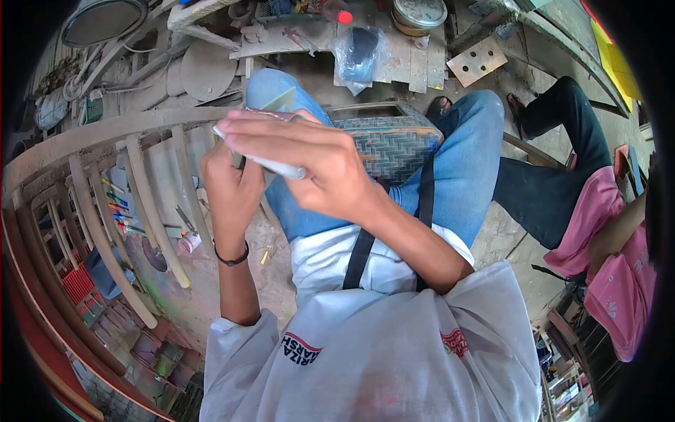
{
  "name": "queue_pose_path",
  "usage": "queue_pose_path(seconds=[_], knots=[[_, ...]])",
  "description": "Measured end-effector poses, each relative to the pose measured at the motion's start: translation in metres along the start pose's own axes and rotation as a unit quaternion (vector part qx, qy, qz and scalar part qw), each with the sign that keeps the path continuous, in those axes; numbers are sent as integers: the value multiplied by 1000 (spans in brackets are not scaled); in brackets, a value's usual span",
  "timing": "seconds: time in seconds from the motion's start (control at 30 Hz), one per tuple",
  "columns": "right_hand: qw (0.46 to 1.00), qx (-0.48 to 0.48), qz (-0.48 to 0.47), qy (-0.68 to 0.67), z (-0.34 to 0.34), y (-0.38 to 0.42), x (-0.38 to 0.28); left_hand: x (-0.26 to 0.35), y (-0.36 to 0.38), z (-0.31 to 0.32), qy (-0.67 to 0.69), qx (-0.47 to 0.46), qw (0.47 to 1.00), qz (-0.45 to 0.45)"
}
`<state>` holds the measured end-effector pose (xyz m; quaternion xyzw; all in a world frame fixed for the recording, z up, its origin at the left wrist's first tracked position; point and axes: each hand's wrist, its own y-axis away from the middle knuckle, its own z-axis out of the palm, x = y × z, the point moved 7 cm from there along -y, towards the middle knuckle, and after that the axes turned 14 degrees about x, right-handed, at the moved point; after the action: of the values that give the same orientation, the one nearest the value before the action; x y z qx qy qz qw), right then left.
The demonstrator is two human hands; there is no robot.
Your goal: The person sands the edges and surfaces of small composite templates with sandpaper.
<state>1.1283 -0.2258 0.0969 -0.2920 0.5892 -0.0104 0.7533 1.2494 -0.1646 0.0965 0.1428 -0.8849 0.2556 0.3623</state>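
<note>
My right hand (323,158) reaches across in front of my left hand, its fingers stretched and pressed together over a folded whitish sheet (285,169). The edge of that sheet shows below the fingers and at their tips. Close behind it, my left hand (235,183) is closed, with a black band at the wrist. Its fingers are partly covered by my right hand, and I cannot tell what they hold. A thin pale-green flat piece (280,104) sticks out beyond both hands, over my knee.
A curved wooden railing with slats (137,190) stands at my left. Between my legs is a woven-pattern seat (390,151). A low wooden bench (411,70) ahead carries a plastic-wrapped dark item (362,56) and a lidded tub (420,15). A person in pink (605,232) sits at right.
</note>
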Motion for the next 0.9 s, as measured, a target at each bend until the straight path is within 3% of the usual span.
queue_pose_path(seconds=[0.07, 0.17, 0.2, 0.27, 0.3, 0.37, 0.47, 0.53, 0.63, 0.77, 0.87, 0.9], knots=[[999, -1, 7, 38, -7, 0, 14, -1, 2, 3, 24, -20, 990, -140], [997, 6, 14, 77, -17, 2, 23, 6, 3, 7, 26, -21, 987, -155], [995, 2, 5, 96, -18, 2, 17, 1, 3, 7, 28, -23, 987, -154], [998, 13, -16, 60, -14, 3, -1, 8, 6, 0, 18, -17, 1000, 10], [999, 8, -8, 38, -13, 3, 0, 11, 5, 1, 18, -17, 1000, 9], [998, -1, -12, 63, -17, 5, 14, 8, 6, 3, 16, -22, 992, -123], [990, 14, 39, 136, -35, 9, 57, 14, 3, 8, 8, -33, 992, -125], [987, 9, 23, 160, -28, 2, 26, 10, 1, 9, 15, -30, 995, -91], [999, 0, 34, -1, -14, 2, -4, 10, 9, 8, 19, -22, 997, -75], [992, 21, 58, 109, -38, 13, 71, 16, 9, 9, 23, -13, 993, -114], [993, 9, 18, 113, -27, 7, 21, 14, 11, 8, 26, -8, 993, -114], [999, 23, 28, 32, -20, 8, 6, 11, 14, 6, 25, -10, 992, -120]])
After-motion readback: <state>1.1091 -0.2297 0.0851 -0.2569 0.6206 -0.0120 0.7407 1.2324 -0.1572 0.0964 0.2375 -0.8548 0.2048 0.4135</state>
